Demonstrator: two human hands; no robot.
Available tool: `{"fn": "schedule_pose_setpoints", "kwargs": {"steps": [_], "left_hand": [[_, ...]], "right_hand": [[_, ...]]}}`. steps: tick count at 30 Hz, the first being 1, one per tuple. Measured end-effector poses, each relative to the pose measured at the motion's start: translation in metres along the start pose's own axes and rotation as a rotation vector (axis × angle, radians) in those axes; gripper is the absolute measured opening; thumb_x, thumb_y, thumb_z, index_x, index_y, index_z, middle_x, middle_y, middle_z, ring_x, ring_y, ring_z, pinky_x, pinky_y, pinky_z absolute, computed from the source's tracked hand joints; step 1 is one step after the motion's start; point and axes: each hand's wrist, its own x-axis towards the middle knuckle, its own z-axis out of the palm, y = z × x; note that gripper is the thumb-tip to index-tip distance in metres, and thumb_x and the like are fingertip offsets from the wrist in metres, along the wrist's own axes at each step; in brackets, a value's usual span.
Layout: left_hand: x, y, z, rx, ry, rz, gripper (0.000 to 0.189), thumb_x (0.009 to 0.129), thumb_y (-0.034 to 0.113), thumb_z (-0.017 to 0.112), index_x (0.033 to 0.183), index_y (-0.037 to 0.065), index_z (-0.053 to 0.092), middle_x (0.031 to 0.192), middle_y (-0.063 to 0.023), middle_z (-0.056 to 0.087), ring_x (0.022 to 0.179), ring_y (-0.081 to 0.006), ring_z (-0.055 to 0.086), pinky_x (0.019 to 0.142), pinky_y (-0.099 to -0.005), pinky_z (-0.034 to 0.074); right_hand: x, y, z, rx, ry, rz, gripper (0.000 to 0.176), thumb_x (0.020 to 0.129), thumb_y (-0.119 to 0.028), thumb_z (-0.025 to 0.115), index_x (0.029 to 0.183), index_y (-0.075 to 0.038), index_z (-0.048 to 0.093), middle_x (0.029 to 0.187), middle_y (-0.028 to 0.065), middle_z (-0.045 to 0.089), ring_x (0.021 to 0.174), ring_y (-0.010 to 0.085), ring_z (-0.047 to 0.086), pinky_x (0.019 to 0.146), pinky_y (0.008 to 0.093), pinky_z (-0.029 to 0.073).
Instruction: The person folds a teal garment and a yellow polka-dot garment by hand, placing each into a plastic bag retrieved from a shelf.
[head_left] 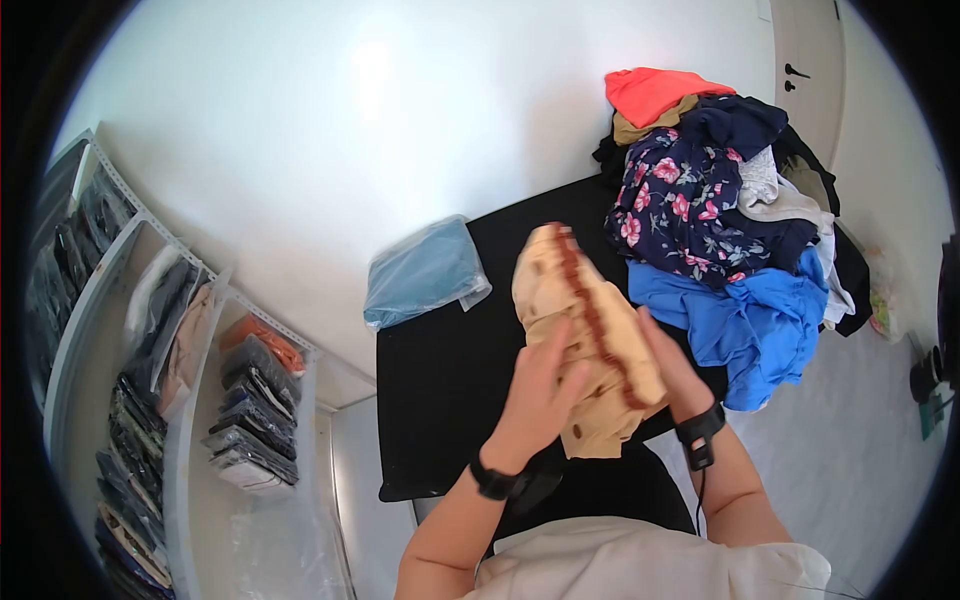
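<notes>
A folded beige garment (pixel 597 345) with a wavy reddish-brown trim and dark button-like spots is tilted above the black table, between my hands. My left hand (pixel 540 395) lies against its near left side, fingers stretched out and slightly blurred. At the right edge, my right hand (pixel 672 365) grips the cloth; its fingers are partly hidden behind it. Both wrists wear black bands. A blue garment in a clear plastic bag (pixel 425 272) lies at the table's far left corner.
Loose clothes are heaped at the table's right, including a floral navy garment (pixel 675 205), a blue shirt (pixel 745 315) and a coral garment (pixel 660 93). Shelves (pixel 185 480) with bagged clothes stand at left. The black table (pixel 430 420) meets the white wall behind.
</notes>
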Motion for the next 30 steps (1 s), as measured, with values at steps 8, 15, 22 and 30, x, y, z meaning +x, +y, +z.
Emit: {"fn": "schedule_pose_setpoints", "kwargs": {"steps": [8,15,22,30], "left_hand": [[-0.002,-0.022,0.085,0.452,-0.262,-0.014,0.071,0.097,0.052,0.054,0.153,0.010,0.039,0.160,-0.0250,0.024,0.149,-0.0439,0.020,0.117,-0.0599,0.014],[0.003,-0.032,0.072,0.310,-0.345,0.028,0.055,0.097,0.037,0.059,0.142,0.006,0.050,0.151,-0.0256,0.040,0.141,-0.0430,0.034,0.115,-0.0526,0.025],[0.080,-0.119,0.037,-0.098,0.221,-0.310,0.058,0.091,0.026,0.070,0.138,-0.003,0.049,0.128,-0.0213,0.061,0.118,-0.0319,0.059,0.102,-0.0380,0.046],[0.091,-0.153,0.029,-0.587,0.164,-0.597,0.034,0.087,0.020,0.076,0.109,0.002,0.057,0.099,-0.0078,0.065,0.086,-0.0163,0.065,0.076,-0.0295,0.054]], "right_hand": [[-0.012,-0.022,-0.081,-0.603,0.087,-0.186,0.050,0.101,-0.032,0.058,0.136,0.003,0.055,0.123,0.0110,0.067,0.108,0.0149,0.062,0.095,0.0303,0.049],[-0.019,-0.033,-0.062,-0.789,0.019,-0.214,0.054,0.095,-0.023,0.066,0.140,0.003,0.050,0.123,0.0126,0.067,0.109,0.0161,0.061,0.097,0.0310,0.048],[-0.051,-0.043,-0.064,-0.727,0.107,0.163,0.055,0.095,-0.034,0.068,0.130,0.006,0.053,0.107,0.0120,0.066,0.098,0.0143,0.064,0.073,0.0278,0.058],[-0.058,-0.014,-0.063,-0.299,0.025,0.064,0.066,0.086,-0.013,0.076,0.143,-0.001,0.045,0.122,0.0087,0.062,0.107,0.0171,0.064,0.080,0.0309,0.061]]}}
